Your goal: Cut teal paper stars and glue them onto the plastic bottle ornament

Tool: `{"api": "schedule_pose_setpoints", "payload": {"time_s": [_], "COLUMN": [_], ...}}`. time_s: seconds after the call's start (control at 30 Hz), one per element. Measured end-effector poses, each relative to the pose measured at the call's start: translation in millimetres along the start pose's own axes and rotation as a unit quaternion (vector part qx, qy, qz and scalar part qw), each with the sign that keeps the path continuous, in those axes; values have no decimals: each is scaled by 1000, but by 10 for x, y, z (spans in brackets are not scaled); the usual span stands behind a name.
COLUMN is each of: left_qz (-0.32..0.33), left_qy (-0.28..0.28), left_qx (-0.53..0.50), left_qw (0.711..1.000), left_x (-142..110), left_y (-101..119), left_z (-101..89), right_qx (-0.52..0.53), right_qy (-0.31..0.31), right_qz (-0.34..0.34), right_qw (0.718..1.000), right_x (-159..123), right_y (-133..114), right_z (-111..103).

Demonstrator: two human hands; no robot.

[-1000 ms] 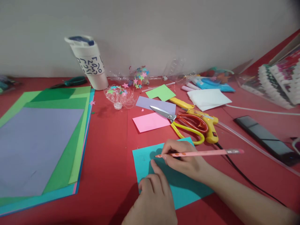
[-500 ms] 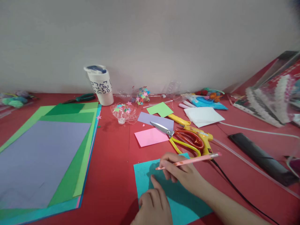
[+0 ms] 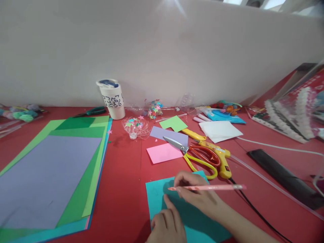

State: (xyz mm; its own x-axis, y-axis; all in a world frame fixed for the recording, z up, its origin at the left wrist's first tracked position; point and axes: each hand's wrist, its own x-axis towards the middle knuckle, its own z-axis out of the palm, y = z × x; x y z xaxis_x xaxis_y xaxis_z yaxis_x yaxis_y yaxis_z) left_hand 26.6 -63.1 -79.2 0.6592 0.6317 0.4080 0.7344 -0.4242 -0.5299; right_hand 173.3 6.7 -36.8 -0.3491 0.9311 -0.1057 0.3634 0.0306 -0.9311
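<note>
A pink pencil point(image 3: 210, 187) is pinched in my right hand point(image 3: 196, 194), its tip low over the upper part of a turquoise sheet of paper point(image 3: 194, 219). Whether the tip touches the sheet I cannot tell. My left hand point(image 3: 168, 222) rests on the same sheet at its lower left, holding nothing, index finger stretched toward the pencil tip and the other fingers bent. Just beyond the sheet lie scissors point(image 3: 177, 144) with red and yellow handles, beside a yellow glue gun point(image 3: 222, 162). The scissor blades cross a pink card point(image 3: 162, 153) and a lilac card point(image 3: 162, 133).
Stacked coloured paper point(image 3: 58, 172) covers the left side. A white tumbler point(image 3: 113, 101) stands near the wall, pliers point(image 3: 93, 111) to its left. Star confetti point(image 3: 135, 125), a yellow cutter point(image 3: 193, 134), white paper point(image 3: 219, 131) and a black case point(image 3: 280, 175) lie on the red table.
The camera view has tilted upward, so things sit lower in it. The pencil in my right hand has swung from slanting to nearly level across the view. My left hand stays on the sheet.
</note>
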Motion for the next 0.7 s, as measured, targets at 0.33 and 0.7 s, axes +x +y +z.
{"api": "schedule_pose_setpoints", "payload": {"time_s": [0.33, 0.7], "left_qz": [-4, 0], "left_qy": [-18, -44], "left_qx": [-6, -29], "left_qw": [1000, 999], "left_x": [-5, 16], "left_y": [11, -2], "left_z": [-14, -67], "right_qx": [17, 3], "right_qy": [6, 5], "right_qz": [-2, -3], "right_qw": [1000, 1000], "right_x": [-1, 3], "right_y": [-25, -38], "right_z": [-27, -13]}}
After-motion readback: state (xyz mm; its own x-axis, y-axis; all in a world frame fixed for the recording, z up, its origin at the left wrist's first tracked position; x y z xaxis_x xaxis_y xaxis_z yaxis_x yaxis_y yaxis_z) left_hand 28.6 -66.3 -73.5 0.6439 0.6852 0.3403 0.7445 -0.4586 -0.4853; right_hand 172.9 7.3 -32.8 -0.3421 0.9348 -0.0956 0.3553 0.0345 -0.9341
